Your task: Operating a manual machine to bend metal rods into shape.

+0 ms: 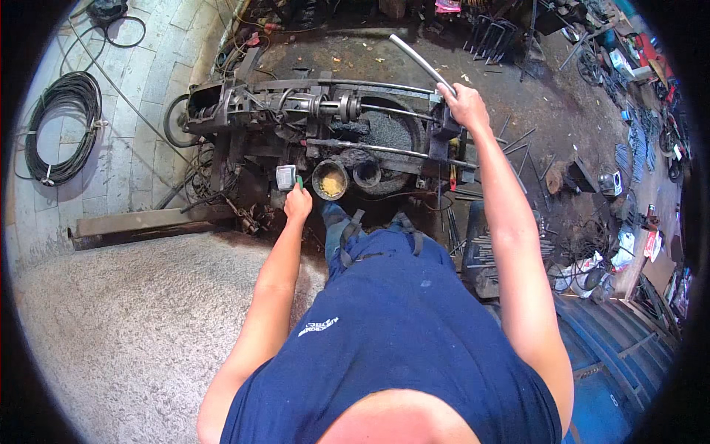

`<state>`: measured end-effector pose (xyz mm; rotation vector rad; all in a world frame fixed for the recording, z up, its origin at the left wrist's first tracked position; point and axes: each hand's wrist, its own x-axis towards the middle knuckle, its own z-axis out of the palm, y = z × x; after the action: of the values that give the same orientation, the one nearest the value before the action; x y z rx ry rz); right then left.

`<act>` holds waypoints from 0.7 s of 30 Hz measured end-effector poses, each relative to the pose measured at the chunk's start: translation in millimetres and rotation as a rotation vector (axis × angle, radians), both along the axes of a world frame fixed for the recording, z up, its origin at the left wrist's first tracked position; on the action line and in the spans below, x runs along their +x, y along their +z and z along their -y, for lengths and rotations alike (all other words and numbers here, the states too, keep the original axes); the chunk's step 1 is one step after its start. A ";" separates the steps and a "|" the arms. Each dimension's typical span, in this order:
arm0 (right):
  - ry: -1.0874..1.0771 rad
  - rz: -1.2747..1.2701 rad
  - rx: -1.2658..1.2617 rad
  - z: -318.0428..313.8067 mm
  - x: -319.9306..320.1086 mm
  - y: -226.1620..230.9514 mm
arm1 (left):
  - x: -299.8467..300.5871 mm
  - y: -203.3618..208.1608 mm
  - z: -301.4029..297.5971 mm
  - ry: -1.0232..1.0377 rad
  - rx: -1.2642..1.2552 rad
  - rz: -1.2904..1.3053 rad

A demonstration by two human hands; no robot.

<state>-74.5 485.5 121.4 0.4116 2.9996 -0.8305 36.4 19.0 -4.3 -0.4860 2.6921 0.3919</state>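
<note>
My right hand (pixel 466 105) is wrapped round a metal rod (pixel 416 59) that slants up and to the left over the far side of a greasy machine (pixel 318 107). My left hand (pixel 298 204) is closed at a small green piece (pixel 299 180), beside a pale grey squarish block (pixel 285 177). Whether green piece and block are joined I cannot tell. Just right of that hand stands a round can (pixel 318 184) with a yellowish substance (pixel 332 183) in it. A second dark round container (pixel 367 174) is next to it.
A coil of black cable (pixel 63 127) lies on the pale tiles at left. A beam (pixel 151 220) borders the rough pale floor. Several thin rods (pixel 484 251) lie to the right of my legs. Metal parts and bags (pixel 584 270) crowd the right side, near blue panels (pixel 603 348).
</note>
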 end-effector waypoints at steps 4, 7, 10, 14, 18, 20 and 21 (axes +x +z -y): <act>0.045 -0.052 0.049 -1.3 2.5 -2.5 | -6.7 -4.3 -0.3 0.032 -0.071 0.158; 0.042 -0.083 0.079 -5.9 13.2 -11.0 | -11.1 -8.9 1.2 0.044 -0.065 0.313; 0.050 -0.231 0.164 -2.6 20.1 -12.3 | -11.3 -67.5 36.8 0.251 0.079 0.420; 0.009 -0.281 0.210 8.4 19.4 -6.0 | 13.3 -130.2 61.1 0.434 0.175 0.472; -0.076 -0.177 0.278 3.7 16.2 -13.5 | 16.8 -144.7 37.2 0.205 0.195 0.092; -0.116 -0.057 0.358 13.4 11.0 -6.2 | 17.1 -153.4 44.0 0.270 0.243 0.061; -0.130 -0.030 0.392 15.1 9.0 -3.1 | 17.9 -153.0 42.0 0.237 0.235 0.024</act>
<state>-65.6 470.4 118.3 0.6074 3.1868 -0.2443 54.3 -23.0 -157.3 -0.7353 2.5278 0.7523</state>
